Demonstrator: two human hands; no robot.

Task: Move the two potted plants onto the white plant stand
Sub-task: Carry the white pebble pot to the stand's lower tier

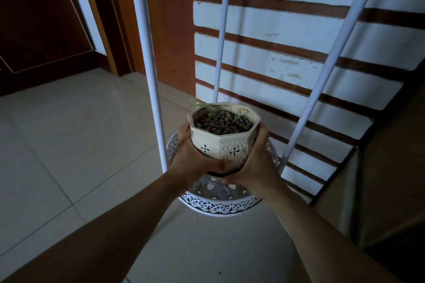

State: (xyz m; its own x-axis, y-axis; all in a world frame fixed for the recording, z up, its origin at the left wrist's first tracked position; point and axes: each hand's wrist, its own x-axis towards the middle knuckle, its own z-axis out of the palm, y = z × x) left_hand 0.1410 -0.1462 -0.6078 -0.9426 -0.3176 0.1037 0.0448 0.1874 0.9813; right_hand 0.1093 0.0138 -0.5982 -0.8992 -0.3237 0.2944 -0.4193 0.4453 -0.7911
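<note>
A cream octagonal ceramic pot, filled with small brown and blue pebbles and a thin pale green sprout at its far rim, is held between both hands. My left hand cups its left side and base; my right hand cups the right side and base. The pot hangs just above the round lattice-rimmed bottom tray of the white plant stand, between the stand's three white poles. Whether the pot's base touches the tray is hidden by my hands. Only one potted plant is in view.
Pale floor tiles spread to the left and front. A wall of white panels with brown strips stands right behind the stand. A brown door and frame are at the back left, a brown cabinet side at the right.
</note>
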